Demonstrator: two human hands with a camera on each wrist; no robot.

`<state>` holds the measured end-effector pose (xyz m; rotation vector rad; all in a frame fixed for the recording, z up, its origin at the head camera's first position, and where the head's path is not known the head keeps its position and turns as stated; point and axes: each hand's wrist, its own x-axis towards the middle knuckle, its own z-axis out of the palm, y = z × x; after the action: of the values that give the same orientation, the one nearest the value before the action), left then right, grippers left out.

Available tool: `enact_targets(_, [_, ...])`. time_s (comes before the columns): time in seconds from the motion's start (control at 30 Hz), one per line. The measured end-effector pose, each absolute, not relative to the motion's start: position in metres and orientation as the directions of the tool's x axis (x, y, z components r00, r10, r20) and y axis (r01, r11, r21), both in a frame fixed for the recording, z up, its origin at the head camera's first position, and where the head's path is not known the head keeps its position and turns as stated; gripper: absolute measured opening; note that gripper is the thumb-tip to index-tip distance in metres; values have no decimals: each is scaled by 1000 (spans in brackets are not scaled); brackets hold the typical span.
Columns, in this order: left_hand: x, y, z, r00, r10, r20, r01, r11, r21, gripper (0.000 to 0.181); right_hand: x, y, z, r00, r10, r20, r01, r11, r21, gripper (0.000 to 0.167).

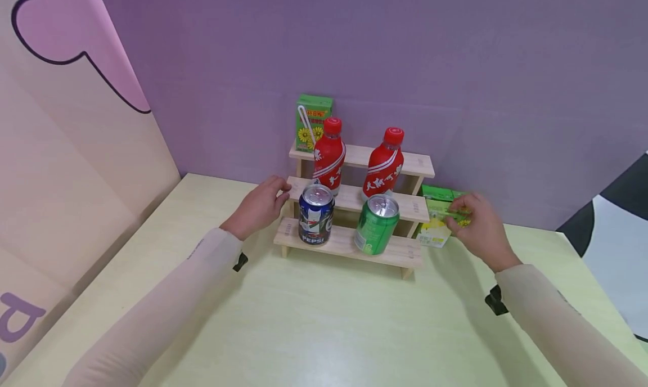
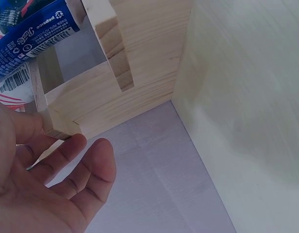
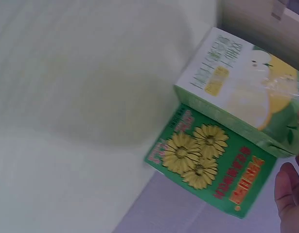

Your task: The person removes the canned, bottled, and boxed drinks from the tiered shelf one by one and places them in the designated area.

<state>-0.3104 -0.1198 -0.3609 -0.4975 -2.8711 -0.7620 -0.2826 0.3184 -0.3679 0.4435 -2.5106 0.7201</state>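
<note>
A wooden three-step rack (image 1: pixel 349 252) stands against the purple wall. My left hand (image 1: pixel 260 206) pinches the left end of its middle board (image 2: pixel 59 124) between thumb and fingers. At the rack's right, my right hand (image 1: pixel 481 229) holds a white-and-green pear drink carton (image 3: pixel 237 87) near its top, thumb on the printed face; part of the grip is out of the wrist view. Behind that carton is a green chrysanthemum drink carton (image 3: pixel 207 165).
On the lowest step stand a blue Pepsi can (image 1: pixel 316 215) and a green can (image 1: pixel 377 226). Two red bottles (image 1: pixel 329 156) (image 1: pixel 383 165) occupy the middle step. Another green carton (image 1: pixel 306 134) with a white straw sits top left. The purple wall (image 1: pixel 228 134) closes the table's back.
</note>
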Motion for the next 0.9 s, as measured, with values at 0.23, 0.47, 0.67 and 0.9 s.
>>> enact_targets(0.23, [-310,-120,-359,-939,279,200,341,817,465,27,-286,307,-336,-778,-195,597,-494,777,-391,18])
enact_targets(0.47, [-310,-122,-362,-936,284,209,351,811,467,25,-288,285,-301,-708,-247,661,-558,769,-311,21])
enact_targets(0.67, [-310,-122,-363,-935,285,211,353,809,469,25,-290,268,-273,-613,-281,739,-643,721,-258,17])
enact_targets(0.9, [-311,-121,-362,-932,288,220,360,809,465,25,-289,230,-221,-600,-295,744,-646,727,-233,22])
